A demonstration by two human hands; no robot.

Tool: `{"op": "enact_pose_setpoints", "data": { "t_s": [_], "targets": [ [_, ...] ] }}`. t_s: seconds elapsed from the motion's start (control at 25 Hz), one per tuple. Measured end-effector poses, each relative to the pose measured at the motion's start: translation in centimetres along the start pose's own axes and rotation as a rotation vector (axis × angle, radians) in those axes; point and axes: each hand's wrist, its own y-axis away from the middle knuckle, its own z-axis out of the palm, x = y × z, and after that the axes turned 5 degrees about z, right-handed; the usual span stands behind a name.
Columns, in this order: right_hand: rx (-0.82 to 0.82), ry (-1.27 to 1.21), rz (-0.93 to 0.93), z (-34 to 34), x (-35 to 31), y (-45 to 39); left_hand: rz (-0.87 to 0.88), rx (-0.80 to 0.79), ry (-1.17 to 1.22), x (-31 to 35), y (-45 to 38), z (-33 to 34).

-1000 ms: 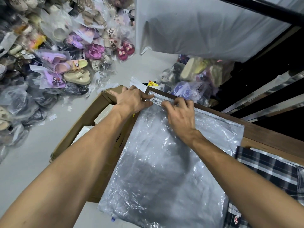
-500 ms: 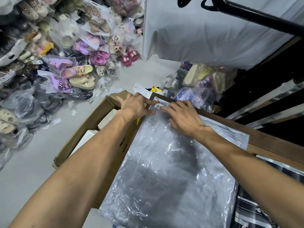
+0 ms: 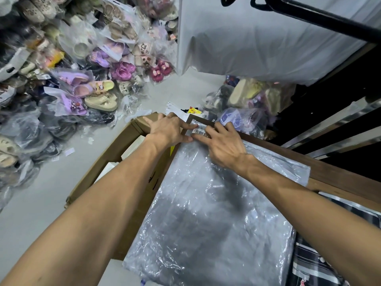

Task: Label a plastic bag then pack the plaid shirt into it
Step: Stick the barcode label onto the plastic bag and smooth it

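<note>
The plastic bag (image 3: 208, 219) is the landmark here: a large clear, crinkled sheet lying flat on a brown wooden table (image 3: 321, 172), its near edge hanging past the table's near side. Beyond the bag's far edge hangs a white sheet (image 3: 257, 44) under a black rail (image 3: 329, 19). Left of the bag and beyond it, a big heap of bagged sandals (image 3: 68, 75) covers the pale floor (image 3: 41, 193), and a smaller pile of bagged shoes (image 3: 249, 100) sits past the bag's far right corner. Just left of the bag stands an open cardboard box (image 3: 132, 168) with white packets inside. The plaid shirt (image 3: 313, 263), dark with pale stripes, lies on the table touching the bag's right side, not in the bag; only part of it shows.

At the bag's far left corner both hands meet. The left hand (image 3: 167, 129) lies palm down at that corner, fingers straight and spread, forefinger and thumb pressing the left end of a barcode label (image 3: 199, 130). The right hand (image 3: 223, 144) lies on the bag just right of it, fingers extended and close together, their tips pressing on the label. Neither hand is curled round anything. The label, a small white strip, lies flat on the bag's top corner between the two sets of fingertips.
</note>
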Motion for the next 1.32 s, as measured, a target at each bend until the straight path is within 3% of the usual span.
{"op": "enact_pose_setpoints", "data": {
  "t_s": [0.88, 1.12, 1.32],
  "targets": [
    [-0.035, -0.043, 0.086, -0.7, 2.4, 3.8, 0.004, -0.025, -0.025, -0.2, 0.0, 0.1],
    [-0.291, -0.147, 0.245, -1.8, 0.7, 2.7, -0.029, -0.032, -0.074, 1.5, -0.4, -1.5],
    [-0.400, -0.257, 0.395, -2.9, -0.3, 2.4, -0.040, 0.007, -0.159, 2.8, -0.4, -1.5]
  ]
}}
